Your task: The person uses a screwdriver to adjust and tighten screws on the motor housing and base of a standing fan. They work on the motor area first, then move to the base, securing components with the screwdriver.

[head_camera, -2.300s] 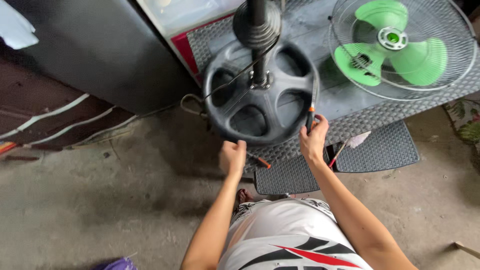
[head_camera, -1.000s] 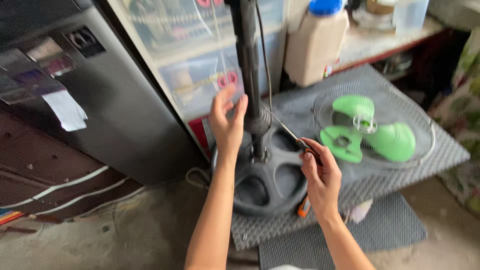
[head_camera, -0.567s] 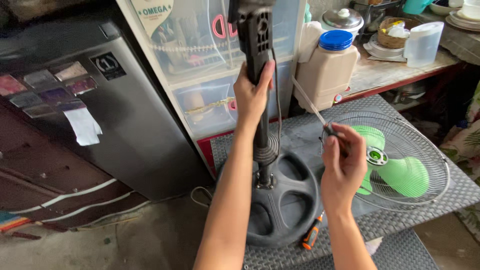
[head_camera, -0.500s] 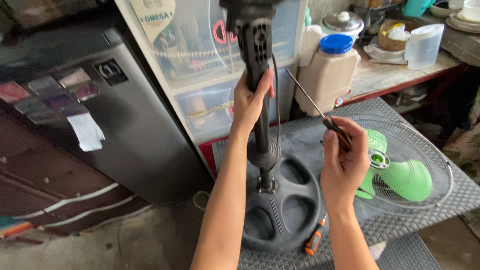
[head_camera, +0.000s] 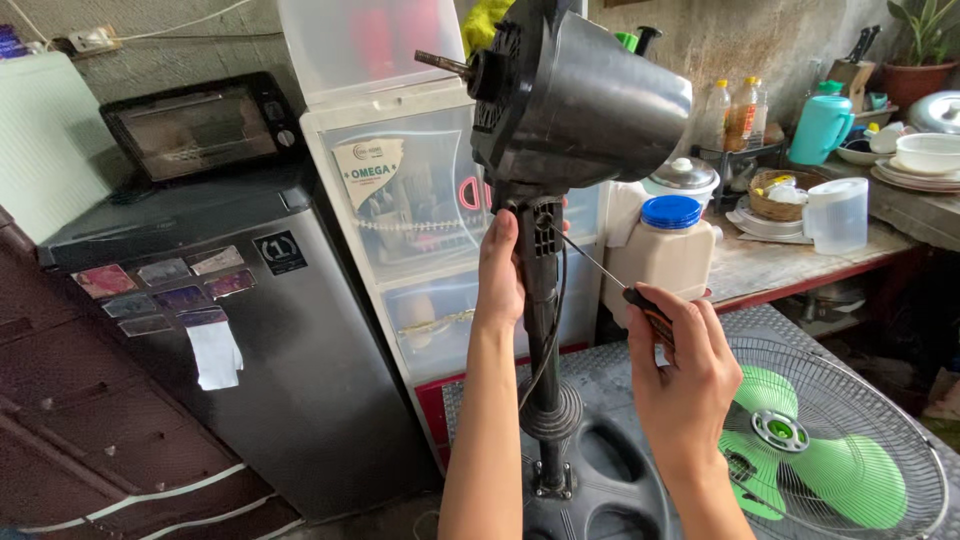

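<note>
- Black plastic round base (head_camera: 610, 490) lying nearest, at the bottom of the view on a grey mat, carrying the upright pole (head_camera: 545, 370) so the fan body stands without support from below.
- Lying just right of the base: the wire guard (head_camera: 850, 440) with the green blades (head_camera: 800, 460) inside, set flat and out of the way.
- Right hand (head_camera: 685, 385) closing firmly around the handle of a screwdriver (head_camera: 620, 285), shaft angling up-left so the tip is reaching the neck joint under the motor.
- Left hand (head_camera: 500, 270) wrapping tightly around the pole just below that joint, seemingly steadying it against the tool's push.
- Dark motor housing (head_camera: 585, 105) sitting atop the pole, bare shaft pointing left.
- Standing behind: clear plastic drawers (head_camera: 400, 200), a dark small fridge (head_camera: 230, 340), a white jug with a blue lid (head_camera: 665, 250).
</note>
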